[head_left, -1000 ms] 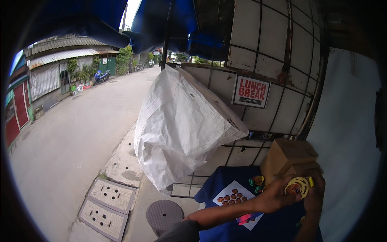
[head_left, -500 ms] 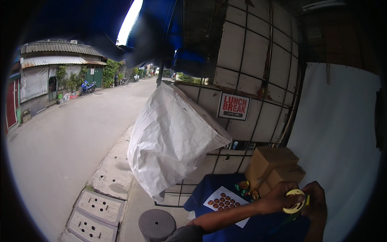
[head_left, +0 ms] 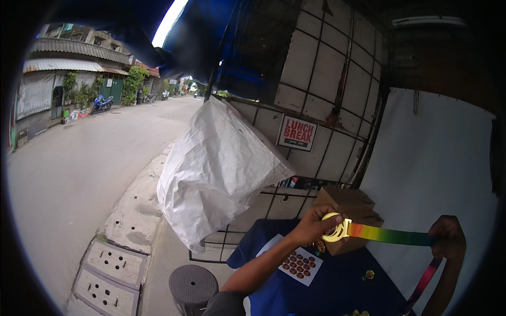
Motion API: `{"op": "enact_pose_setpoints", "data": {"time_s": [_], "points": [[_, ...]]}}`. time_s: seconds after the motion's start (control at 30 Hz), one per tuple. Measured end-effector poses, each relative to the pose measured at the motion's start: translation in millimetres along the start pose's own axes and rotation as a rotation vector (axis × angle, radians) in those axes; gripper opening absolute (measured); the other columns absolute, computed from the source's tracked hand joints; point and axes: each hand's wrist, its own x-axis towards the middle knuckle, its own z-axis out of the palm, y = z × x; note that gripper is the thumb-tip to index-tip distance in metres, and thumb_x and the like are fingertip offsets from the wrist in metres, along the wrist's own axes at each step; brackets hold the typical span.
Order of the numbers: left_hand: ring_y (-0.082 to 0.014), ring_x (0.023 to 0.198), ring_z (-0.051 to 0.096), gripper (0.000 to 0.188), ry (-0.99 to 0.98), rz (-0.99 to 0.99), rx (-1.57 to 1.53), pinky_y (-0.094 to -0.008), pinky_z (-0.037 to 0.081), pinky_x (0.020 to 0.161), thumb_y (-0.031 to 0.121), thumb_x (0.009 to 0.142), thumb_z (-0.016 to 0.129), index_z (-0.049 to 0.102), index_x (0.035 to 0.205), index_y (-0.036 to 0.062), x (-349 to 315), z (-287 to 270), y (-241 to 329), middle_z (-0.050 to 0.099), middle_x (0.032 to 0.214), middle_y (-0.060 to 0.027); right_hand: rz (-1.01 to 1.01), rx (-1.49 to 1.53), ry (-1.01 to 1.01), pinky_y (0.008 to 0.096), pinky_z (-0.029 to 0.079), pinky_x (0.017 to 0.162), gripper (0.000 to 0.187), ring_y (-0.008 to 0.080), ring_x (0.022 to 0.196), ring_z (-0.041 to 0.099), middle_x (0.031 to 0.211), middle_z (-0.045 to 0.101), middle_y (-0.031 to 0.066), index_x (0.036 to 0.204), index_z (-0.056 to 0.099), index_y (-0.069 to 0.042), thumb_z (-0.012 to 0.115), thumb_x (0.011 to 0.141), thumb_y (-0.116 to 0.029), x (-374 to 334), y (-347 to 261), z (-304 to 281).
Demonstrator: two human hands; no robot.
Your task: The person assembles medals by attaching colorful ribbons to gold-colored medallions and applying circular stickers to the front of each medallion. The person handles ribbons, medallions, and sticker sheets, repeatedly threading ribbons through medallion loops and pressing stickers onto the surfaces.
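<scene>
Blue-draped tbl (head_left: 342, 287), white sheet (head_left: 273, 246) w/ rnd brown pics (head_left: 299, 266), cardbd boxes (head_left: 342, 198), gold medals (head_left: 369, 275)

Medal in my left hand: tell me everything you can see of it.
The medal is round, shiny gold, metallic-looking, with cut-out gaps and a loop on its right. Your left hand pinches it before cardboard boxes, thumb on its face. A multicoloured ribbon runs from the loop, stretched nearly level to your right hand.

Open-air roadside work stall: road (head_left: 105, 152) and motorbike (head_left: 102, 104) left of white sack (head_left: 219, 171); cloth-covered table (head_left: 345, 279), cardboard boxes (head_left: 345, 199) lower right of it.
</scene>
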Motion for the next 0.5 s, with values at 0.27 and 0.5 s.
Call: {"op": "enact_pose_setpoints", "data": {"time_s": [0.27, 0.5], "points": [[-0.0051, 0.058, 0.055, 0.029, 0.229, -0.122, -0.079, -0.0222, 0.045, 0.055, 0.026, 0.091, 0.08, 0.061, 0.079, 0.0073, -41, -55, -74, 0.063, 0.068, -0.0005, 0.152, -0.516, 0.123, 0.0229, 0.044, 0.041, 0.019, 0.0086, 0.046, 0.055, 0.065, 0.067, 0.0075, 0.081, 0.069, -0.002, 0.084, 0.07, -0.008, -21, -86, -76], [-0.0083, 0.063, 0.06, 0.037, 0.152, -0.227, -0.254, -0.0235, 0.05, 0.063, 0.034, 0.087, 0.085, 0.06, 0.082, 0.0077, -62, -29, -156, 0.067, 0.075, -0.0018, 0.162, -0.434, 0.071, 0.0228, 0.058, 0.06, 0.018, 0.0146, 0.065, 0.069, 0.085, 0.072, 0.0089, 0.106, 0.071, 0.002, 0.076, 0.091, -0.005, 18, -132, -75]]}}
